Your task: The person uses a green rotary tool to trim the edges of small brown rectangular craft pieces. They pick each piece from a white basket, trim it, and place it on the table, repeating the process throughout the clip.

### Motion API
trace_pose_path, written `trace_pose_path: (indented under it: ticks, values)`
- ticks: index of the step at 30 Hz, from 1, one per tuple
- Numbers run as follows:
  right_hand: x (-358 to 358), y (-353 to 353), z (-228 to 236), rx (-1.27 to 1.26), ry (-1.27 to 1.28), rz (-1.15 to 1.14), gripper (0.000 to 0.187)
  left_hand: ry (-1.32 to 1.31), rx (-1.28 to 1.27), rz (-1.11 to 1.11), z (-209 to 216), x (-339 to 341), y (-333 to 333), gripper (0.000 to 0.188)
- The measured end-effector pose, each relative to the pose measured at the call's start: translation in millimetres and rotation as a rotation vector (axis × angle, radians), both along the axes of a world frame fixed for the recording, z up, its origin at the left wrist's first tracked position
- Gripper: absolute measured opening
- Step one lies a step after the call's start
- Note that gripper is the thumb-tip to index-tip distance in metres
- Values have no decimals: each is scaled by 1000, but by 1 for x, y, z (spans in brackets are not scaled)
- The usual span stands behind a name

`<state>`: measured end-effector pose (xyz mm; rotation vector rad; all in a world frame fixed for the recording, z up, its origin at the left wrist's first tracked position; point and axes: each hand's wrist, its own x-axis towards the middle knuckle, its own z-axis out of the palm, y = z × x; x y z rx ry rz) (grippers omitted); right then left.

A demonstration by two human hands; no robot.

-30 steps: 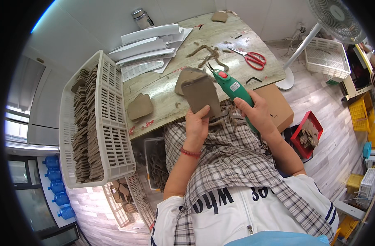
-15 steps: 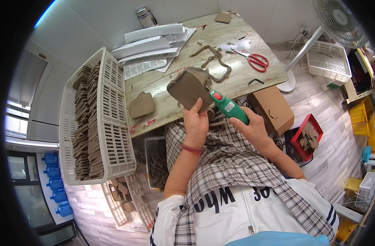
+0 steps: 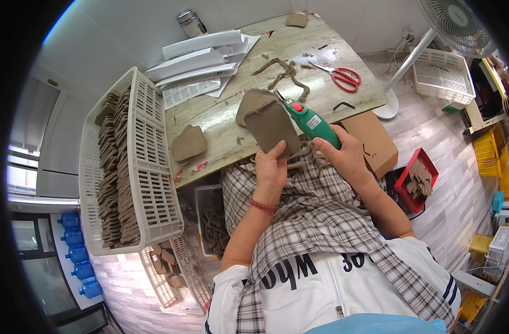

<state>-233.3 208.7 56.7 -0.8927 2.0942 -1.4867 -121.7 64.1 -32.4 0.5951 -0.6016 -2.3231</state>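
Observation:
My left hand (image 3: 271, 170) is closed on a brown flat pad (image 3: 273, 129) with rounded corners, its thumb on the front face. Behind the pad's upper end shows another brown pad part (image 3: 254, 102); whether the two are joined I cannot tell. My right hand (image 3: 346, 153) grips a green handheld electric tool (image 3: 313, 122) with a red switch. Its narrow tip is at the pad's upper right edge. Beyond the tool, strips of brown trim (image 3: 288, 72) lie on the table (image 3: 221, 128). A loose brown pad (image 3: 189, 143) rests at the table's left.
Red-handled scissors (image 3: 343, 78) and a black bent piece (image 3: 343, 104) lie at the right. Papers (image 3: 199, 64) and a metal cup (image 3: 191, 23) stand at the back. A white basket (image 3: 160, 161) of stacked brown pads is at the left. A fan (image 3: 452, 22) stands right.
The brown pad has turned more upright and moved slightly right, so more of the part behind it shows. My right hand and the green tool have shifted slightly with it.

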Motion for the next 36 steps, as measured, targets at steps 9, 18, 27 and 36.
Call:
trace_pose_path:
  ticks: [9, 18, 27, 36]
  values:
    - [26, 20, -26, 23, 148, 47, 42, 163, 88, 278, 23, -3, -29, 42]
    - [25, 8, -8, 1, 78, 48, 42, 103, 19, 173, 21, -5, -13, 40]
    - [-1, 14, -1, -20, -91, 79, 40, -2, -225, 28, 17, 16, -22, 34]
    - [-16, 36, 4, 60, -121, 192, 40, -132, -330, -190, 26, 43, -47, 45]
